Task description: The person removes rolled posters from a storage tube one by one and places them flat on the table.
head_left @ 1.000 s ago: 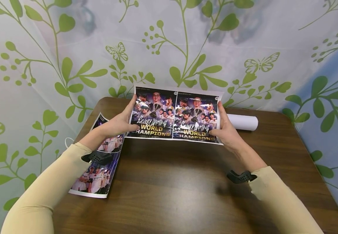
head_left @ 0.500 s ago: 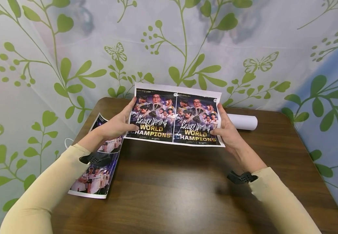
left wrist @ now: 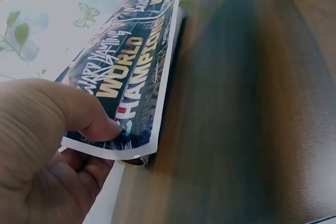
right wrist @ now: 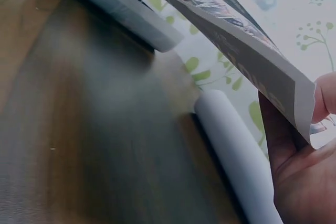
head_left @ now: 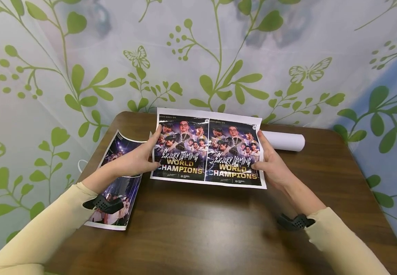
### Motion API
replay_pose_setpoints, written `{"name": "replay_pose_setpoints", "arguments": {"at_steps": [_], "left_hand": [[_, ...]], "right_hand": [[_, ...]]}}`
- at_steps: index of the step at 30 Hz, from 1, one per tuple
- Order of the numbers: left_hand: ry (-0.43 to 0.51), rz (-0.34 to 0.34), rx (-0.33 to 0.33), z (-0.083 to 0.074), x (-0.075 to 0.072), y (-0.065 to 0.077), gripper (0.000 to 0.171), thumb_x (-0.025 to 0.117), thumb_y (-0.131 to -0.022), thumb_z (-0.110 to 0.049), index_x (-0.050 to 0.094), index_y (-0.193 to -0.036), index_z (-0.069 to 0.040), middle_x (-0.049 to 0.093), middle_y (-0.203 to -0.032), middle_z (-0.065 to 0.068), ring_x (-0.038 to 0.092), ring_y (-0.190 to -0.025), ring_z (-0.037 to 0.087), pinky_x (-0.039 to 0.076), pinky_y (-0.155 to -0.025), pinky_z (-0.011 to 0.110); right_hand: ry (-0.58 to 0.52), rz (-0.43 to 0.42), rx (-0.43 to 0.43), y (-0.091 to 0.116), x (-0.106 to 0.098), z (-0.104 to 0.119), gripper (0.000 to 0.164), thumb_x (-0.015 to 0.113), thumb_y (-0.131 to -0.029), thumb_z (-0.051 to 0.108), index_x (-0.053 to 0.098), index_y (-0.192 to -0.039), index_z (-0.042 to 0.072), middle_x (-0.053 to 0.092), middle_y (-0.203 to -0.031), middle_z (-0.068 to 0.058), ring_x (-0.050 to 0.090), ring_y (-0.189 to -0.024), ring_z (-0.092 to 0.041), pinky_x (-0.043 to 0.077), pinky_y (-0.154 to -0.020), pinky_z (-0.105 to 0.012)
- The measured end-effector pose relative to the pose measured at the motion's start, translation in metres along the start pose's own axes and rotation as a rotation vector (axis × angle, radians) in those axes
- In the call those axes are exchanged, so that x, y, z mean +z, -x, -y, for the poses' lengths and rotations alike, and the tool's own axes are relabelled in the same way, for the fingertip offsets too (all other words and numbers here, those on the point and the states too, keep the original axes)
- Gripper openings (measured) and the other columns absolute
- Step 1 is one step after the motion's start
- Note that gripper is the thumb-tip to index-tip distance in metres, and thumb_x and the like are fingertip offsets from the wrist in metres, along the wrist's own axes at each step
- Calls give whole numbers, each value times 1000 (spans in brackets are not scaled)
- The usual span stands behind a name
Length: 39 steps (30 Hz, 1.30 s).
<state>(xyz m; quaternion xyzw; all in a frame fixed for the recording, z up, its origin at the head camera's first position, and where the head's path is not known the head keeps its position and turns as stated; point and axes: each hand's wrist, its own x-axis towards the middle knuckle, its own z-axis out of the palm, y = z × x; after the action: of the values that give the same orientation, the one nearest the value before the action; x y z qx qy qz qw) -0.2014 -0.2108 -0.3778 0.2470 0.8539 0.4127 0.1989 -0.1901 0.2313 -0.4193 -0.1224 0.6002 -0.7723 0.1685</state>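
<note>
A glossy printed sheet [head_left: 181,152] carries two matching "World Champions" pictures side by side, with a white margin. My left hand [head_left: 140,156] grips its left end, thumb on the printed face and fingers behind. At the right end my right hand [head_left: 275,168] pinches the sheet the same way. In the left wrist view the sheet [left wrist: 131,72] bows, and its lower corner curls near the thumb. The right wrist view looks at the pale underside of the sheet [right wrist: 247,61], held above the table.
Under my left forearm lies another printed sheet [head_left: 129,198], its edges curling up. A white paper roll [head_left: 286,141] rests at the back right of the brown wooden table [head_left: 212,229]. Behind the table hangs a leaf-patterned cloth [head_left: 198,49]. Part of a white loop shows at the table's left edge.
Both hands have lowered the held sheet toward me, and its face tilts so that the glare has faded. The other sheet and the roll stay where they were.
</note>
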Motion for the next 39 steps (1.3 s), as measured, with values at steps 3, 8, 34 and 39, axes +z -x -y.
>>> {"name": "replay_pose_setpoints", "arguments": {"at_steps": [3,8,34,39], "left_hand": [[-43,-2,-26,-1,4,2,118,66,-91,4,-24,-159,-30,-10,-170,7,44,-51,15,46,-52,33],[-85,8,-112,-2,12,5,118,68,-90,2,-21,-161,-31,18,-167,19,46,-54,16,47,-54,35],[-483,187,-281,8,44,-1,109,84,-84,-17,11,-162,2,66,-126,23,62,-71,20,52,-67,38],[-617,217,-280,11,51,-7,107,85,-84,-26,17,-161,4,60,-138,24,68,-108,33,54,-89,49]], "right_hand": [[-7,5,8,6,1,-2,117,41,-80,-29,-9,-164,33,6,-170,-19,62,-121,-17,55,-92,-36],[-19,29,41,19,4,-7,116,39,-78,-29,-11,-164,30,2,-169,-21,61,-122,-16,55,-93,-35],[186,77,297,43,-3,-48,113,49,-81,-24,-16,-163,18,24,-160,-34,59,-123,-25,53,-94,-33],[214,73,331,43,-5,-50,111,50,-81,-20,-17,-163,14,34,-156,-34,62,-119,-24,54,-93,-32]]}}
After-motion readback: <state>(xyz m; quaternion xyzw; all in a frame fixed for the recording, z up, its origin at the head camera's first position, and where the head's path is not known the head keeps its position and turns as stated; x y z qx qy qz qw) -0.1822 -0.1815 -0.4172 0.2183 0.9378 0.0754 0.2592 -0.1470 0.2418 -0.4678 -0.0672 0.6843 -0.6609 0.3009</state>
